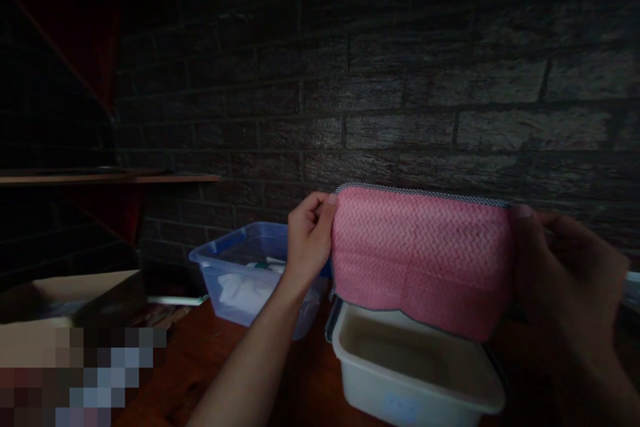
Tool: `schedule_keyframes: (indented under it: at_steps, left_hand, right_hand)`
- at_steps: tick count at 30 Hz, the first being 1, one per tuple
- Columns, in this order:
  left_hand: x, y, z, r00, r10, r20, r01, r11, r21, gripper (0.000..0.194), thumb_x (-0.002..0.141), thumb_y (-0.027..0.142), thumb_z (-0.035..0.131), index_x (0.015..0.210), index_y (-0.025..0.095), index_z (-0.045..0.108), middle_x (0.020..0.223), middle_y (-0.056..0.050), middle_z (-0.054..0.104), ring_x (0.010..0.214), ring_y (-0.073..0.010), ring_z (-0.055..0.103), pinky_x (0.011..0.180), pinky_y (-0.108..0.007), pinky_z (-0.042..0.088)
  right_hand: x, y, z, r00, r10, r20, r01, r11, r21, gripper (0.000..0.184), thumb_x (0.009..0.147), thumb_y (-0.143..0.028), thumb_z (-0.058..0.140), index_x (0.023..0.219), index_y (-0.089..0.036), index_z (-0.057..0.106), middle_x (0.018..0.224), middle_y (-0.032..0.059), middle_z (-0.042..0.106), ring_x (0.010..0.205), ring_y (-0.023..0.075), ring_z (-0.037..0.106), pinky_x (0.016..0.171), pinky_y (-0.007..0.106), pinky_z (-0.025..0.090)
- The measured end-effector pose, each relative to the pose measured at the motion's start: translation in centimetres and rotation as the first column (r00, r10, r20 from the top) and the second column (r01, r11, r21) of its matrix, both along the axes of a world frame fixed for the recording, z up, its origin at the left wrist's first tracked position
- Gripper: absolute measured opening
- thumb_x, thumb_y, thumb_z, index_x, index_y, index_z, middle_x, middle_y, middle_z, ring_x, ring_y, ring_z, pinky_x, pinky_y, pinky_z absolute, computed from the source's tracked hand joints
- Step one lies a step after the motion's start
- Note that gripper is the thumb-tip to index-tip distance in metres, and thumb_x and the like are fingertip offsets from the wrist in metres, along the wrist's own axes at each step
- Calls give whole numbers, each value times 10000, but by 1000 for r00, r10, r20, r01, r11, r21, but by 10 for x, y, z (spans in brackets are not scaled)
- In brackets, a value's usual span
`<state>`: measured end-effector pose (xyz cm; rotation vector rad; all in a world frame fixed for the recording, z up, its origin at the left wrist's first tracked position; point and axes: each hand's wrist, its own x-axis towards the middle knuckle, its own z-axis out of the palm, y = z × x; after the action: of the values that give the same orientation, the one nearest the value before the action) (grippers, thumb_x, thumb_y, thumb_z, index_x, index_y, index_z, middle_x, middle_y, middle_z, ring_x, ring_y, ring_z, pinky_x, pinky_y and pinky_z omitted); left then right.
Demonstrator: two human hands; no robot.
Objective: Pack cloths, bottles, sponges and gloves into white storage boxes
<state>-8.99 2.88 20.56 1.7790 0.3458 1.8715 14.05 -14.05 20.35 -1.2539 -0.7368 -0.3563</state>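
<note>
A pink cleaning cloth (pixel 420 253) with a wavy texture and a dark checked edging hangs stretched between both hands. My left hand (pixel 313 227) pinches its upper left corner between thumb and fingers. At the upper right corner, my right hand (pixel 565 267) grips the cloth; its fingers are partly in shadow. Below the cloth stands a white plastic tub (pixel 420 393), its far rim partly covered by the hanging cloth. The part of the tub's inside that shows holds nothing I can make out.
Behind my left forearm stands a clear bluish plastic bin (pixel 215 280) with white items in it. An open cardboard box (pixel 110 300) is at the left on the wooden table (pixel 185 360). A wooden shelf (pixel 175 179) juts out above it, against a dark brick wall (pixel 370 93).
</note>
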Motion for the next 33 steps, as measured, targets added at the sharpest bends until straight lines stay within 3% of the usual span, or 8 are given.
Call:
schedule_keyframes:
  at_steps: [8, 14, 17, 22, 26, 29, 33]
  left_hand:
    - [1, 2, 0, 999, 41, 19, -42, 998, 36, 230, 942, 372, 664, 816, 184, 707, 715, 11, 623, 651, -108, 518, 572, -217, 385]
    - [0, 1, 1, 990, 141, 27, -142, 990, 18, 169, 913, 326, 695, 822, 191, 738, 695, 20, 642, 624, -98, 520, 540, -205, 379]
    - [-1, 4, 2, 979, 201, 30, -202, 979, 7, 159, 908, 332, 700, 835, 201, 752, 715, 19, 663, 635, -99, 536, 550, -206, 391]
    - [-4, 7, 3, 976, 216, 24, -216, 976, -2, 149, 892, 352, 713, 845, 218, 759, 729, 17, 672, 635, -110, 545, 558, -226, 403]
    - [-4, 7, 3, 975, 219, 24, -218, 975, -36, 174, 887, 395, 715, 862, 230, 765, 744, 21, 670, 631, -110, 541, 556, -230, 394]
    - [-4, 8, 3, 983, 173, 52, -170, 984, -56, 175, 879, 408, 723, 872, 239, 767, 761, 21, 671, 639, -111, 540, 566, -232, 394]
    - [-3, 10, 3, 990, 129, 60, -126, 991, -46, 168, 884, 383, 719, 847, 222, 750, 735, 16, 642, 619, -111, 515, 548, -234, 376]
  right_hand:
    - [-4, -1, 0, 999, 31, -34, -31, 999, -11, 403, 903, -568, 646, 690, -227, 618, 597, -15, 461, 526, 139, 380, 460, 292, 251]
    - [6, 6, -1, 980, 194, 38, -196, 975, 105, 459, 922, -454, 660, 595, -196, 468, 569, -48, 343, 530, 105, 292, 471, 263, 223]
    - [13, 11, -2, 955, 293, 44, -297, 944, 146, 405, 931, -404, 649, 622, -189, 500, 580, -57, 333, 536, 102, 279, 486, 255, 236]
    - [18, 14, -3, 869, 494, -22, -474, 844, 253, 352, 906, -359, 687, 648, -185, 522, 644, -51, 345, 580, 105, 303, 521, 245, 260]
    - [18, 12, -2, 801, 597, -44, -568, 781, 262, 334, 903, -389, 696, 680, -185, 555, 667, -43, 368, 595, 109, 323, 528, 246, 262]
    - [17, 11, -1, 823, 568, -23, -548, 804, 231, 349, 910, -424, 694, 690, -184, 569, 651, -45, 363, 579, 106, 299, 513, 247, 239]
    - [15, 9, 0, 910, 413, 43, -414, 897, 152, 368, 937, -472, 654, 715, -183, 600, 624, -43, 395, 556, 101, 311, 502, 247, 254]
